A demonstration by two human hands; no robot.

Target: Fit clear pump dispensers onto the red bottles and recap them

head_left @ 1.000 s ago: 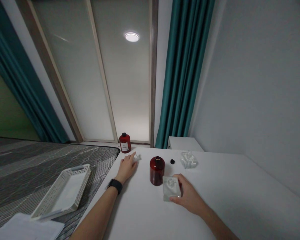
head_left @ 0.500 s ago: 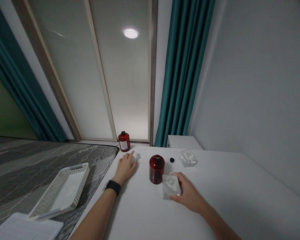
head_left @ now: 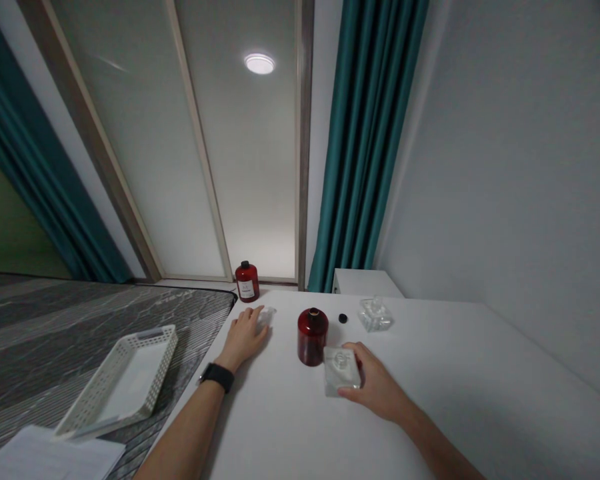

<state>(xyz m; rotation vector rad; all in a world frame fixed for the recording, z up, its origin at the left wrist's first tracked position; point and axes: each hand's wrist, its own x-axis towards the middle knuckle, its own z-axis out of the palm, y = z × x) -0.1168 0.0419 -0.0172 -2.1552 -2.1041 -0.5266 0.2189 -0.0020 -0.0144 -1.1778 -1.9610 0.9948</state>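
Note:
In the head view, my right hand (head_left: pixel 377 383) grips a square, clear-whitish container (head_left: pixel 341 370) from its right side, with a round shape on its top face. Directly behind it stands a dark red bottle (head_left: pixel 312 343), uncapped, its neck showing. A small black cap (head_left: pixel 343 319) lies to the right of that bottle. My left hand (head_left: pixel 245 339), a black watch on the wrist, rests low over the table's left part. Its thumb and fingers close around a small clear plastic piece (head_left: pixel 267 316), partly hidden by them.
A second red bottle (head_left: pixel 247 283), labelled and black-capped, stands at the far left corner of the white table (head_left: pixel 285 413). Another clear container (head_left: pixel 375 315) sits at the back right. A white basket (head_left: pixel 65 427) and papers (head_left: pixel 55 457) lie on the grey surface at left.
My left hand has moved slightly left and toward me, and the clear piece shifts with it. The right hand and its container stay nearly where they were.

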